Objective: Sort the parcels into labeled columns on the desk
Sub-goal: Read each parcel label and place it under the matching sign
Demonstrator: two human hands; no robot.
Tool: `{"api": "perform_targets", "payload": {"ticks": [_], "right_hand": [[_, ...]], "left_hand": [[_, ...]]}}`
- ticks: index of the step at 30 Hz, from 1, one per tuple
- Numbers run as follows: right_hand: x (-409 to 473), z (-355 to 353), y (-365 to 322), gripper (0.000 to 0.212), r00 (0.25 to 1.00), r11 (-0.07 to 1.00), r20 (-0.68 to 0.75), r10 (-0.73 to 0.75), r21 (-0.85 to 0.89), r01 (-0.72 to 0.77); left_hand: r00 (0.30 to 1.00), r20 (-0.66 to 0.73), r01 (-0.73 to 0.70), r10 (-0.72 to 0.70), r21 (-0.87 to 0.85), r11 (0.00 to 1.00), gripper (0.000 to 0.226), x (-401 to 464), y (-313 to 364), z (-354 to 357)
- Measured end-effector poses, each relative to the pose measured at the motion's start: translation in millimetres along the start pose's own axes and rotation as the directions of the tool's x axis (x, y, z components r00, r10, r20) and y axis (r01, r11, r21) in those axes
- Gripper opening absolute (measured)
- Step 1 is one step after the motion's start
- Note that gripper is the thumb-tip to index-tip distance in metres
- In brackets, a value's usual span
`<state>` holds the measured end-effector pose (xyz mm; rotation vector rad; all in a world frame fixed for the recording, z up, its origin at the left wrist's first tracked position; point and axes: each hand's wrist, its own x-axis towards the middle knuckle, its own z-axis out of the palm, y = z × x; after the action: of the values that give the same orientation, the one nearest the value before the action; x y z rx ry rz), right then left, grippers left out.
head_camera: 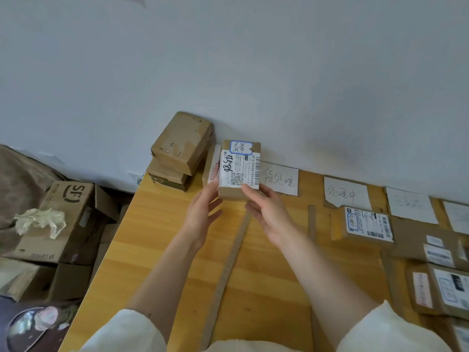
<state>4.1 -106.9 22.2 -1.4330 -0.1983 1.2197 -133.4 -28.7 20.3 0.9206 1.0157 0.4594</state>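
Observation:
A small brown parcel with a white shipping label and a blue-edged handwritten sticker is held between both hands above the far part of the wooden desk. My left hand grips its left lower side, my right hand its right lower corner. Behind it lies another parcel, mostly hidden. White handwritten column cards lie along the wall. Cardboard strips divide the columns. A labeled parcel lies below the second card.
Two stacked brown boxes stand at the desk's far left corner against the wall. More labeled parcels crowd the right side. Left of the desk, on the floor, are open cartons with crumpled tape.

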Motion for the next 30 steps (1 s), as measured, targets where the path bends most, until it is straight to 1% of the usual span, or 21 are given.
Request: {"api": "perform_targets", "payload": {"ticks": [2,4,6,9,11,13,15,16,17,18,19,20,21,22,23,24,25,26,27,28,30], "right_hand": [[-13.5,-9.4,6.2,0.055,0.999,1.000,0.031,-0.016,-0.004,0.016],[-28.0,-16.7,11.1,0.058,0.998,0.999,0.049,-0.032,0.006,0.032],[-38.4,-25.4,16.8,0.070,0.998,0.999,0.040,-0.048,0.009,0.048],[-51.0,-34.5,22.1,0.084,0.998,0.998,0.021,-0.062,-0.021,0.063],[-56.8,-39.4,26.0,0.099,0.998,0.998,-0.027,-0.050,0.022,0.051],[-63.3,-43.3,29.1,0.101,0.996,0.995,-0.077,-0.035,0.088,0.042],[-72.1,-47.9,32.5,0.093,0.997,0.988,-0.083,0.000,0.154,0.013],[-77.2,-50.7,33.8,0.076,0.996,0.986,-0.088,0.007,0.165,0.007],[-83.4,-54.1,34.1,0.050,0.995,0.985,-0.095,-0.001,0.169,0.017],[-90.6,-57.6,32.5,0.028,0.995,0.980,-0.101,-0.015,0.195,0.035],[-95.8,-63.5,32.3,0.022,0.993,0.972,-0.113,-0.029,0.227,0.054],[-101.0,-70.1,31.5,0.022,0.991,0.965,-0.127,-0.032,0.254,0.064],[-105.4,-79.2,31.9,0.026,0.989,0.958,-0.146,-0.034,0.278,0.074],[-109.0,-88.5,30.9,0.034,0.985,0.949,-0.171,-0.033,0.304,0.085],[-111.5,-99.4,30.8,0.040,0.981,0.941,-0.190,-0.029,0.327,0.091],[-114.2,-110.4,30.2,0.040,0.977,0.936,-0.213,-0.020,0.339,0.093],[-116.5,-122.9,29.9,0.037,0.972,0.933,-0.233,-0.014,0.345,0.096],[-120.5,-135.3,28.0,0.035,0.968,0.931,-0.249,-0.008,0.352,0.098],[-124.4,-149.8,26.4,0.035,0.963,0.927,-0.269,-0.008,0.358,0.108],[-128.4,-164.0,23.3,0.036,0.955,0.922,-0.297,-0.004,0.369,0.119],[-136.4,-196.7,17.9,0.035,0.933,0.908,-0.361,-0.003,0.390,0.154]], "left_hand": [[0.997,0.073,-0.022,0.019,0.029,0.999,0.067,-8.7,-3.6,0.6],[0.992,0.127,-0.032,0.025,0.052,0.998,0.065,-16.9,-7.8,2.0],[0.985,0.174,-0.033,0.021,0.066,0.997,0.053,-24.6,-12.2,4.3],[0.980,0.200,-0.013,0.004,0.048,0.999,0.048,-34.3,-18.2,8.6],[0.975,0.223,0.002,-0.012,0.048,0.999,0.048,-38.2,-22.4,12.7],[0.968,0.248,0.009,-0.019,0.043,0.999,0.049,-41.9,-25.1,19.1],[0.962,0.272,0.024,-0.033,0.035,0.999,0.050,-44.3,-28.2,28.3],[0.955,0.294,0.022,-0.034,0.043,0.999,0.050,-47.2,-28.8,34.4],[0.949,0.313,0.019,-0.036,0.058,0.998,0.050,-49.6,-29.0,41.7],[0.942,0.332,0.022,-0.048,0.082,0.996,0.049,-50.0,-31.3,49.1],[0.936,0.347,0.025,-0.062,0.109,0.994,0.050,-51.6,-32.9,57.1],[0.929,0.363,0.018,-0.067,0.137,0.990,0.055,-53.0,-34.7,65.2],[0.924,0.375,0.012,-0.072,0.160,0.987,0.066,-53.4,-37.3,73.9],[0.920,0.382,0.013,-0.083,0.181,0.983,0.078,-55.0,-40.2,83.9],[0.921,0.375,0.027,-0.103,0.202,0.979,0.079,-56.9,-43.5,94.9],[0.925,0.362,0.031,-0.114,0.225,0.974,0.063,-59.2,-46.7,106.6],[0.925,0.359,0.030,-0.121,0.248,0.968,0.039,-63.5,-48.9,118.9],[0.920,0.365,0.039,-0.140,0.271,0.962,0.025,-67.8,-52.9,132.4],[0.912,0.377,0.044,-0.161,0.300,0.953,0.025,-71.6,-57.1,146.4],[0.910,0.377,0.045,-0.175,0.329,0.943,0.032,-74.7,-61.3,160.3],[0.921,0.352,0.034,-0.168,0.358,0.933,0.040,-78.2,-71.0,189.2]]}}
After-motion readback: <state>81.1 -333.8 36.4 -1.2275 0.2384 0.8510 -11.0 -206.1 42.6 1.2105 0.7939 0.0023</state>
